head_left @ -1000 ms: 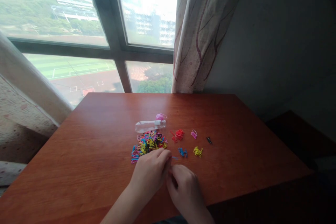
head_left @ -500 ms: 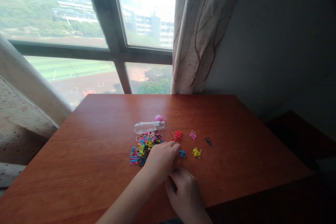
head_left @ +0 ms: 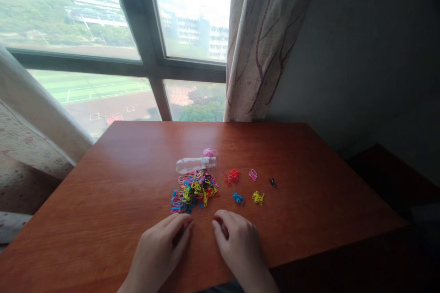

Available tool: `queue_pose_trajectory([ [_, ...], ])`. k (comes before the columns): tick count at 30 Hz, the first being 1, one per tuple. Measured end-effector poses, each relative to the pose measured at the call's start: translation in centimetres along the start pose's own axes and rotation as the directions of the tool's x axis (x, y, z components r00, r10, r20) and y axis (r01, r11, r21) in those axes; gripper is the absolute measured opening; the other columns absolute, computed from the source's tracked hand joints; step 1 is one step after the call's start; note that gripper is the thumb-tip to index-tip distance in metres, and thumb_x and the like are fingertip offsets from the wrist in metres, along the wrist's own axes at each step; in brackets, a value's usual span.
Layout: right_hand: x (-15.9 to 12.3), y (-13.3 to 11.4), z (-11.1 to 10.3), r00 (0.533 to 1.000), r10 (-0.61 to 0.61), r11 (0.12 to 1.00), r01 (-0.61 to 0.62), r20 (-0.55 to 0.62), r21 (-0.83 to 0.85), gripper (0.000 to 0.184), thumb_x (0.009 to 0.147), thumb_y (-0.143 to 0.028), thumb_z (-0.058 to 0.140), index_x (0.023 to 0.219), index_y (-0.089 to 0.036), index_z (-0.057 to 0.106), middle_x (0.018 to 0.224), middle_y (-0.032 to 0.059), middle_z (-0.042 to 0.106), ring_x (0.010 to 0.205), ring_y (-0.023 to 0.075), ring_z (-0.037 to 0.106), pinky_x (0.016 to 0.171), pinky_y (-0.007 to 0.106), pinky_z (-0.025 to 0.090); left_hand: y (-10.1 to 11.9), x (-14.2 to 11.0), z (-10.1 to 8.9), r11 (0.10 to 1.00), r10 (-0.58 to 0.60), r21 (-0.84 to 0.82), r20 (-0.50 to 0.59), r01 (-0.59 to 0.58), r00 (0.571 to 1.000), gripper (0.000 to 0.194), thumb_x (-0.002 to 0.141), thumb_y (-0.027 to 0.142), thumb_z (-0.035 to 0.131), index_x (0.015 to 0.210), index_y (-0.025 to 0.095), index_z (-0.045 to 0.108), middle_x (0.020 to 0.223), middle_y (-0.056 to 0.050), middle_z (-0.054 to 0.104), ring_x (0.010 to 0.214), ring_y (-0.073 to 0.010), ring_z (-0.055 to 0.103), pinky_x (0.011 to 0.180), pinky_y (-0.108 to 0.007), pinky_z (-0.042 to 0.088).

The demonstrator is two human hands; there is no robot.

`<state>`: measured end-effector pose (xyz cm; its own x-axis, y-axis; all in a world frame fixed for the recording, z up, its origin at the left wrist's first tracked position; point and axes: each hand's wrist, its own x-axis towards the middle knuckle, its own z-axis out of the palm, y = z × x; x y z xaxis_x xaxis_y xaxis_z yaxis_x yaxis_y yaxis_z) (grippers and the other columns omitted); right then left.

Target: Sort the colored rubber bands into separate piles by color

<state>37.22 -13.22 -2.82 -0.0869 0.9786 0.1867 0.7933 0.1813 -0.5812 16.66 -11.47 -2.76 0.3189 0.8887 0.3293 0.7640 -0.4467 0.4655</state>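
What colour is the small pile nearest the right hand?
The small pile is blue, clearest in the head view.

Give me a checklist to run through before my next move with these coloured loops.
1. Hands apart: ok, a gap separates left hand and right hand.
2. Hands empty: cannot tell, curled fingers hide both grips.
3. Blue group apart from mixed pile: ok.
4. Red group, yellow group and pink group separate: ok.
5. Mixed pile sorted by colour: not ok, several colours lie together.
6. Bottle upright: not ok, it lies on its side.
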Motion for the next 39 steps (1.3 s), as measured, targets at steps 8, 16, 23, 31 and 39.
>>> queue_pose_trajectory([
  [8,2.0,-1.2,0.5,0.999,0.043,0.992,-0.043,-0.002,-0.12,0.01,0.086,-0.024,0.068,0.095,-0.026,0.064,0.074,-0.0024,0.07,0.065,0.0176,0.067,0.057,0.026,0.033,0.5,0.3,0.2,1.0,-0.016,0.013,0.017,0.015,1.0,0.016,0.092,0.023,0.05,0.091,0.026,0.066,0.084,0.002,0.074,0.072,-0.0153,0.072,0.063,-0.023,0.052],
  [16,3.7,-2.1,1.7,0.998,0.055,0.986,-0.06,-0.038,-0.157,0.011,0.087,-0.027,0.068,0.096,-0.025,0.062,0.076,-0.0001,0.072,0.069,0.0196,0.069,0.056,0.026,0.035,0.7,0.3,0.1,1.0,-0.009,-0.002,0.008,0.009,1.0,0.017,0.091,0.023,0.049,0.087,0.025,0.066,0.08,0.002,0.073,0.069,-0.0153,0.071,0.059,-0.022,0.051],
  [23,3.0,-1.8,1.3,0.999,-0.045,0.998,0.044,-0.023,-0.054,0.009,0.087,-0.015,0.06,0.088,-0.023,0.063,0.077,-0.0001,0.069,0.073,0.0174,0.065,0.064,0.025,0.037,0.5,0.1,0.3,1.0,-0.023,-0.001,0.052,0.023,0.998,0.017,0.094,0.024,0.048,0.09,0.025,0.065,0.083,0.001,0.072,0.071,-0.0158,0.07,0.064,-0.023,0.051],
  [31,2.7,-1.2,1.0,0.992,0.063,0.996,-0.055,-0.112,0.073,0.015,0.09,-0.021,0.055,0.099,-0.021,0.067,0.062,-0.0023,0.063,0.059,0.0152,0.062,0.061,0.022,0.041,0.8,0.3,0.0,1.0,-0.024,-0.01,0.056,0.025,0.998,0.018,0.094,0.024,0.048,0.09,0.025,0.066,0.082,-0.001,0.073,0.071,-0.0155,0.07,0.061,-0.022,0.05],
  [39,3.2,-1.2,1.5,0.99,0.097,0.995,-0.097,-0.1,0.007,0.022,0.089,-0.017,0.057,0.108,-0.022,0.067,0.074,0.0003,0.071,0.068,0.018,0.067,0.062,0.024,0.041,0.7,0.1,0.0,1.0,-0.027,0.005,0.077,0.027,0.997,0.018,0.095,0.025,0.047,0.091,0.025,0.064,0.082,0.001,0.072,0.071,-0.0158,0.07,0.062,-0.023,0.049],
])
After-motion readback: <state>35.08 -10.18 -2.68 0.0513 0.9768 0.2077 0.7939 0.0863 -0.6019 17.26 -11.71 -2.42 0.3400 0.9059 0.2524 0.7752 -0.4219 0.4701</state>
